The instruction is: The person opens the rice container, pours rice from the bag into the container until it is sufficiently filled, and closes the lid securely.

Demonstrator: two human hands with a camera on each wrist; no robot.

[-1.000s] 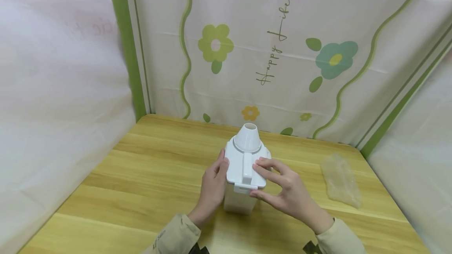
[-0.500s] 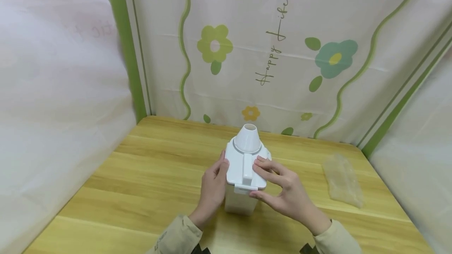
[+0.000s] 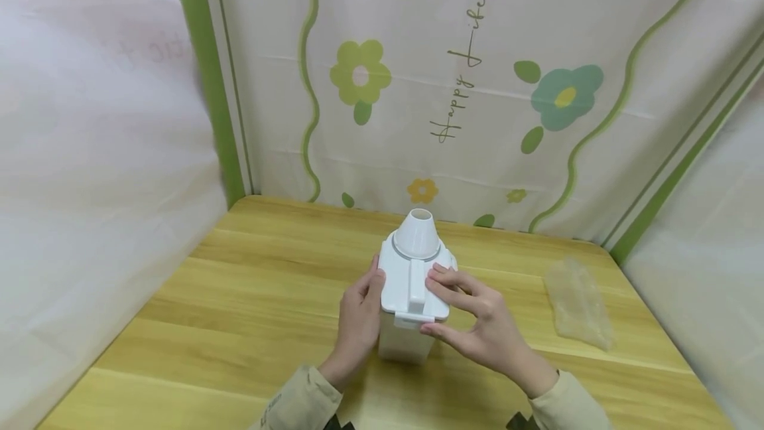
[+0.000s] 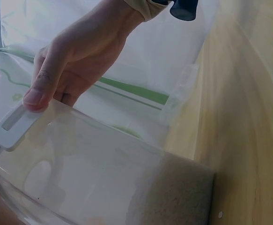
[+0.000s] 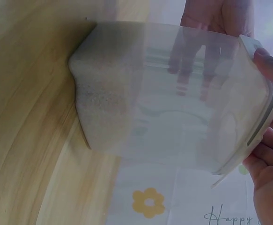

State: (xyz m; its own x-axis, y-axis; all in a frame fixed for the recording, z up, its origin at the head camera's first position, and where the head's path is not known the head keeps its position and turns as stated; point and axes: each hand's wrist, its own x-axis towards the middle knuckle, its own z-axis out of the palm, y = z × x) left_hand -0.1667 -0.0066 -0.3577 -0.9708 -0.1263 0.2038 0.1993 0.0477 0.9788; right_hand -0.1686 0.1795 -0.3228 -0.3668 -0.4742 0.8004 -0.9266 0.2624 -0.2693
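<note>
A see-through storage container point(image 3: 402, 344) stands upright on the table, with pale grains in its lower part point(image 5: 103, 93). Its white lid point(image 3: 395, 287) bears a ridge and a cone-shaped cap point(image 3: 416, 239). My left hand point(image 3: 358, 324) rests along the left side; through the clear wall in the right wrist view, its straight fingers point(image 5: 213, 54) lie against the container. My right hand point(image 3: 486, 320) spans the lid's near right corner, fingertips on top and thumb at the front latch point(image 3: 410, 320). In the left wrist view, the right thumb point(image 4: 35, 96) presses on that latch.
A crumpled clear plastic bag point(image 3: 577, 304) lies on the wooden table point(image 3: 251, 297) to the right. One white grain point(image 4: 220, 214) sits beside the container's base. Printed cloth walls point(image 3: 418, 85) enclose the back and both sides.
</note>
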